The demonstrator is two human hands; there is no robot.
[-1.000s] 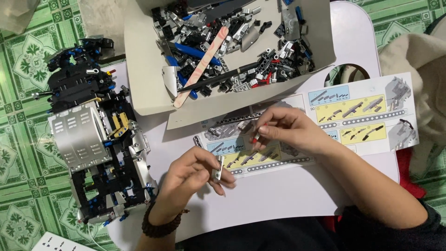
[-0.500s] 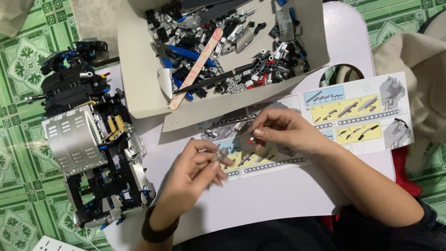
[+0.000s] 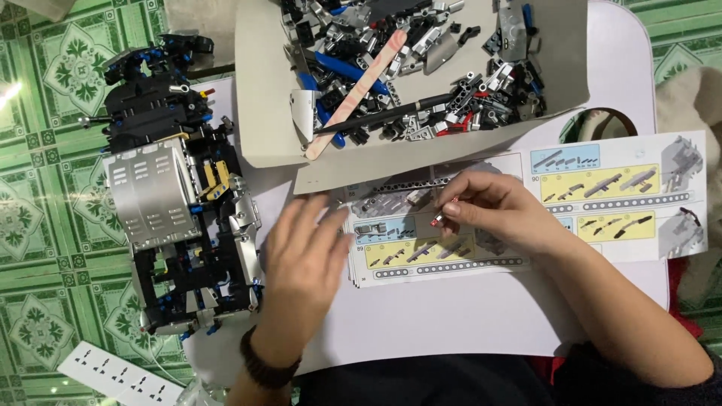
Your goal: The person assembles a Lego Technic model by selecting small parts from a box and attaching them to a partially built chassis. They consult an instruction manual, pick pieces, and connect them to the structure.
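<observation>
Pinching red piece (image 3: 440, 219), right hand (image 3: 496, 210) overhangs booklet (image 3: 602, 203).

The left hand (image 3: 301, 263) is motion-blurred; whether its fingers (image 3: 316, 225) hold anything cannot be told, and its palm side is hidden. It covers the 9 o'clock end of the instruction booklet (image 3: 594, 195). The right hand (image 3: 496, 210) hides the booklet's middle panels; the small red piece (image 3: 439, 219) at its fingertips is too small to identify. The cardboard box (image 3: 263, 98) of loose parts is cut off at the 12 o'clock edge. The white power strip (image 3: 120, 376) is cropped at 6 o'clock. Both forearms leave the frame at the bottom.
</observation>
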